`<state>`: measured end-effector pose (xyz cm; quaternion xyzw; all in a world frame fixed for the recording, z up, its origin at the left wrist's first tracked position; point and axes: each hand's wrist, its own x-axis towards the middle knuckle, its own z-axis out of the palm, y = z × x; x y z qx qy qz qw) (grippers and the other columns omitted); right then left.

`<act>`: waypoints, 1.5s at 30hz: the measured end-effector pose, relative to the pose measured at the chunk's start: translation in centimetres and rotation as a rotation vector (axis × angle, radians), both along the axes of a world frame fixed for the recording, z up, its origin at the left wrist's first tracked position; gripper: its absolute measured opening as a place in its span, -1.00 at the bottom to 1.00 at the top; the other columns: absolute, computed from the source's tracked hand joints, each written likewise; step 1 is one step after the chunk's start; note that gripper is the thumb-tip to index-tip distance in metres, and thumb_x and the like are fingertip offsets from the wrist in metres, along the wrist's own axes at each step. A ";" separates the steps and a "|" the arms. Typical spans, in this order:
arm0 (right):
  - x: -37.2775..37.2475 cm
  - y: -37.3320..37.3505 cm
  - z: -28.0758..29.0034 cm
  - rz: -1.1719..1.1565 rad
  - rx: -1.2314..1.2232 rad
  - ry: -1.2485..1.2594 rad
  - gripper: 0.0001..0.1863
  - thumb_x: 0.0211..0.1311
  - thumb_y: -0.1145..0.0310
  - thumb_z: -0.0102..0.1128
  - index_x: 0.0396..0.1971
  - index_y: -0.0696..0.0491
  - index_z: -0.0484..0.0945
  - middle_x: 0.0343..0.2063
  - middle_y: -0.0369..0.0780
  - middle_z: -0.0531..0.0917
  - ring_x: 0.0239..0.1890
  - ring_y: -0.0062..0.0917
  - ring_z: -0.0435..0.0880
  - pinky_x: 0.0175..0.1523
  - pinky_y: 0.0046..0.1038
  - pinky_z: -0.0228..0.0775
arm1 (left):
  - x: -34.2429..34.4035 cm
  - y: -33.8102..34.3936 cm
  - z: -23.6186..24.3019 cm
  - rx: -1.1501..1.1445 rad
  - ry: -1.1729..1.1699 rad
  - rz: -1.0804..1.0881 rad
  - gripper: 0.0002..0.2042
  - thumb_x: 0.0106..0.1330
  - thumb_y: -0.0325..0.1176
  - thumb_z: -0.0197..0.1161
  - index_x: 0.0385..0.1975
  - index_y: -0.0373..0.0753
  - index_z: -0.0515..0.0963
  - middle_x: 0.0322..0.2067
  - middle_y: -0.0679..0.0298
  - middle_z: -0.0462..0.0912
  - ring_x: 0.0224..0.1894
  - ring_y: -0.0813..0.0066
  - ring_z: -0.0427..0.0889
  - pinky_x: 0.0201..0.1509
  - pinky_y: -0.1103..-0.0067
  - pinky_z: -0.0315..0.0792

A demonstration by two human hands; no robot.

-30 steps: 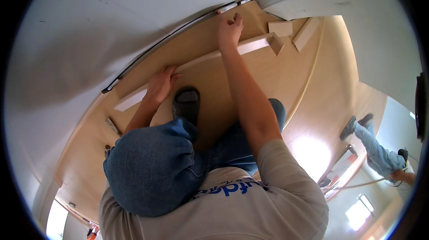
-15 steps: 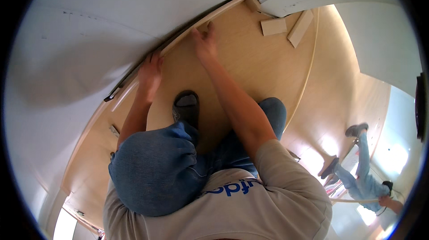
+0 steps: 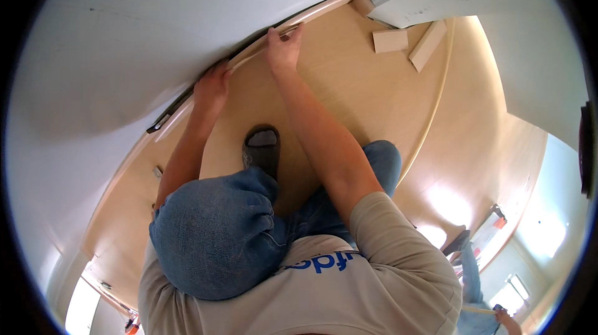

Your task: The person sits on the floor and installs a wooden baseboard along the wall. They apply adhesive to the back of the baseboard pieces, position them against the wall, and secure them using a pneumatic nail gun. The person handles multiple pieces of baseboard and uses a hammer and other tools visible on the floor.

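A long, pale wooden strip [image 3: 323, 8] lies along the foot of the white wall [image 3: 149, 29], over a narrow dark edge. My left hand [image 3: 212, 86] grips the strip at its middle, fingers curled over its top on the wall side. My right hand [image 3: 283, 48] holds it a little farther along to the upper right, thumb and fingers around its edge. The strip's lower-left part runs past my left hand toward a small black piece [image 3: 152, 128] at the wall's foot.
Two offcut boards [image 3: 389, 41] [image 3: 425, 47] and a pale cord [image 3: 430, 117] lie on the plywood floor [image 3: 324, 98]. My sandalled foot [image 3: 261, 154] is below my hands. A co-worker's legs and hand [image 3: 504, 317] show at lower right. A small tool [image 3: 157, 171] lies at left.
The strip has moved up from the floor against the wall's foot. My hands went with it, up and left, and now grip it closely. The co-worker has moved down and left.
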<state>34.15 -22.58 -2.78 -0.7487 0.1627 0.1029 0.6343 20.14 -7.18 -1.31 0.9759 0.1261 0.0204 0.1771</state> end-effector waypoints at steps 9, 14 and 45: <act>-0.3 0.3 1.2 -0.015 -0.087 0.003 0.02 0.18 0.21 0.30 0.49 0.32 -0.08 0.44 0.18 0.14 0.49 -0.01 0.16 0.56 -0.23 0.02 | -0.2 0.4 -1.1 0.116 -0.188 -0.078 -0.70 0.46 -0.12 0.19 0.04 -0.14 0.61 -0.14 0.13 0.73 -0.13 0.06 0.72 -0.10 0.26 0.64; -0.5 -0.1 0.2 -0.048 0.022 -0.022 0.02 0.16 0.21 0.29 0.50 0.29 -0.08 0.41 0.17 0.16 0.48 -0.01 0.16 0.54 -0.22 0.08 | -0.3 0.3 -0.9 0.111 -0.267 -0.128 -0.72 0.42 -0.15 0.26 0.00 -0.14 0.62 -0.21 0.14 0.73 -0.21 0.06 0.71 -0.15 0.27 0.64; 12.6 -7.9 3.4 0.585 -1.253 -0.115 -0.69 0.36 0.20 0.12 -0.04 0.05 0.63 -0.13 -0.12 0.79 0.01 -0.23 0.76 0.32 -0.11 0.30 | -4.7 -0.9 -0.6 0.113 -0.239 -0.134 -0.72 0.35 -0.21 0.36 -0.01 -0.13 0.64 -0.24 0.20 0.72 -0.26 0.16 0.71 -0.22 0.33 0.61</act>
